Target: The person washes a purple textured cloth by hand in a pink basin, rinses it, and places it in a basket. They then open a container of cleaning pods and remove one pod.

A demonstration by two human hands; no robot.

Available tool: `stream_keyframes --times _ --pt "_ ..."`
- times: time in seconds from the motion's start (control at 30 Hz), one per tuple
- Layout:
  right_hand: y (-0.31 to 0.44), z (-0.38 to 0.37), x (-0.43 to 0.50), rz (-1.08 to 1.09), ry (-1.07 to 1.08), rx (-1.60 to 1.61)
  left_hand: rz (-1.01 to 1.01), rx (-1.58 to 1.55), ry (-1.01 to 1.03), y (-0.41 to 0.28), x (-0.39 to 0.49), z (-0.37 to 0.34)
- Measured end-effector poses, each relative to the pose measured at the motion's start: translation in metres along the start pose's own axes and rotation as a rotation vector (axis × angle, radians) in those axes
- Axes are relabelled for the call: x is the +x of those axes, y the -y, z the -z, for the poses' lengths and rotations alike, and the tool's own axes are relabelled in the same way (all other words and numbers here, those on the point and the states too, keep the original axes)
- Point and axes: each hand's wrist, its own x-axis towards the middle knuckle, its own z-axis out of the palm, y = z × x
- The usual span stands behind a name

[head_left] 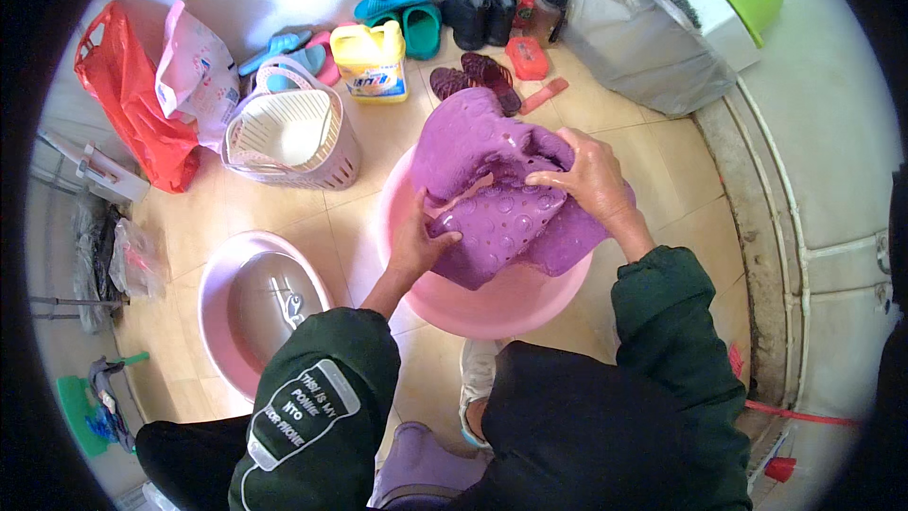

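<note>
A purple non-slip bath mat with suction cups and small drain holes is bunched and folded over a pink plastic basin. It looks wet and glossy. My left hand grips the mat's near left edge, thumb on the suction-cup side. On the upper right, my right hand pinches a fold between thumb and fingers. The mat covers most of the basin's inside, so I cannot tell what it contains.
To the left stands a second pink basin with cloudy water. Beyond are a plastic basket, a yellow jug, dark red sandals and a red soap box. A purple stool is below me; pipes line the right wall.
</note>
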Motion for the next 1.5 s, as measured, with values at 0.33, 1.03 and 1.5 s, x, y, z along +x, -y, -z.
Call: stream_keyframes --times 0.33,1.03,1.5 --pt "-0.020 0.035 -0.006 -0.083 -0.274 0.295 -0.188 0.195 -0.090 -0.079 -0.018 0.071" --pt "0.059 0.082 -0.018 0.084 -0.314 0.610 -0.198 0.251 0.193 -0.093 -0.043 0.074" --pt "0.122 0.068 -0.004 0.137 -0.324 0.286 -0.297 -0.035 0.266 -0.181 -0.053 0.058"
